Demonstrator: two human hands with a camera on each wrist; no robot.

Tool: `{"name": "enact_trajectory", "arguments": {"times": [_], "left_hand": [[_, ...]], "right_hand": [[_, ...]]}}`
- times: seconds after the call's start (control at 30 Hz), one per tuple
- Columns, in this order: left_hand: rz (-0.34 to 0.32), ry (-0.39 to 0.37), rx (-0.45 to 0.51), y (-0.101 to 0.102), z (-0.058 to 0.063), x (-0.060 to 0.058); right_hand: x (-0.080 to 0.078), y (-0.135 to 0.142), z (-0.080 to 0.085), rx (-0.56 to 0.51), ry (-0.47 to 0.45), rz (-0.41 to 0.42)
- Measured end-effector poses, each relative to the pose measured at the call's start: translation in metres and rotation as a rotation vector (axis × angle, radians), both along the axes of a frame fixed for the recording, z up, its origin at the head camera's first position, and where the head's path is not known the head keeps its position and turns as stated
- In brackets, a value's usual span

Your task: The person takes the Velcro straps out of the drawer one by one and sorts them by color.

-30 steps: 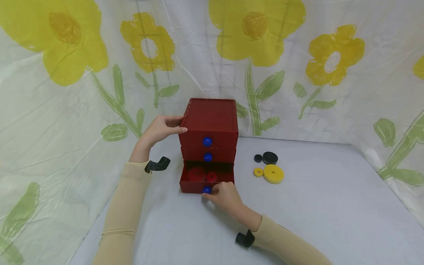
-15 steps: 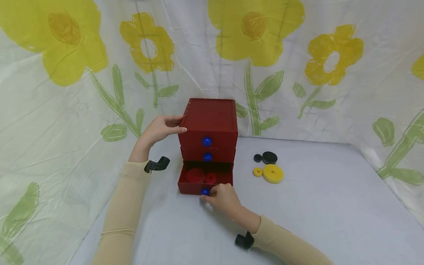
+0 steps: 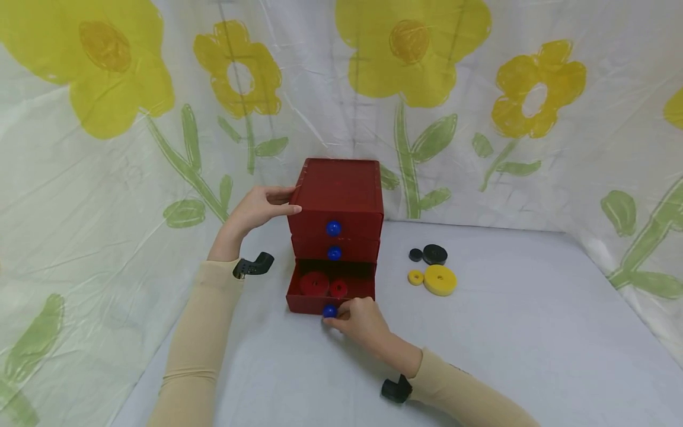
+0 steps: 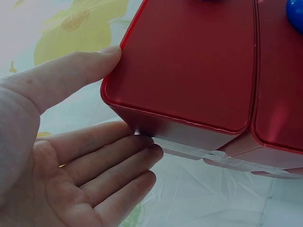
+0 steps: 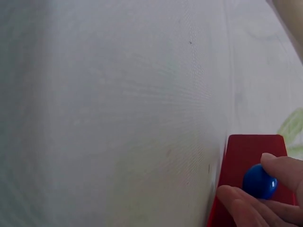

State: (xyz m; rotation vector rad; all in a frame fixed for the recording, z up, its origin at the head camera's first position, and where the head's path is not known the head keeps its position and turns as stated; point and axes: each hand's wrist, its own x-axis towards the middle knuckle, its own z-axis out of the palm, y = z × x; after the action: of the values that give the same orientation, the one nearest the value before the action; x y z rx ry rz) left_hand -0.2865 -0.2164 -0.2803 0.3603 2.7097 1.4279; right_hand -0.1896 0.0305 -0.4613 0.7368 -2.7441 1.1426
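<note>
A dark red three-drawer cabinet (image 3: 336, 187) stands on the table, its bottom drawer (image 3: 304, 304) pulled out. Inside that drawer lie a large red disc (image 3: 314, 284) and a small red disc (image 3: 338, 289). My left hand (image 3: 258, 209) rests against the cabinet's upper left side. In the left wrist view its thumb touches the front edge, and its fingers (image 4: 109, 156) extend straight along the side. Thumb and fingers of my right hand (image 3: 364, 322) pinch the bottom drawer's round blue knob (image 5: 260, 182) from both sides. The upper two drawers are closed.
Right of the cabinet lie a large yellow disc (image 3: 440, 280), a small yellow disc (image 3: 415, 277), a large black disc (image 3: 434, 254) and a small black disc (image 3: 415, 255). A flower-printed sheet (image 3: 315, 77) hangs behind the white-covered table (image 3: 507, 320).
The bottom drawer has come a little further out toward me, with my right hand on its knob. My left hand has stayed in place at the cabinet's side.
</note>
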Motion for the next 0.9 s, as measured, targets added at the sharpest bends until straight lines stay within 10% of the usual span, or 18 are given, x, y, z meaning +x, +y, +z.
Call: {"name": "enact_trajectory", "arguments": {"times": [0.23, 0.9], "left_hand": [[-0.002, 0.01, 0.019, -0.008, -0.014, -0.014], [-0.005, 0.005, 0.011, -0.005, -0.01, -0.009]], "right_hand": [[-0.002, 0.003, -0.003, 0.009, 0.009, 0.036], [0.002, 0.016, 0.012, 0.02, -0.056, 0.09]]}}
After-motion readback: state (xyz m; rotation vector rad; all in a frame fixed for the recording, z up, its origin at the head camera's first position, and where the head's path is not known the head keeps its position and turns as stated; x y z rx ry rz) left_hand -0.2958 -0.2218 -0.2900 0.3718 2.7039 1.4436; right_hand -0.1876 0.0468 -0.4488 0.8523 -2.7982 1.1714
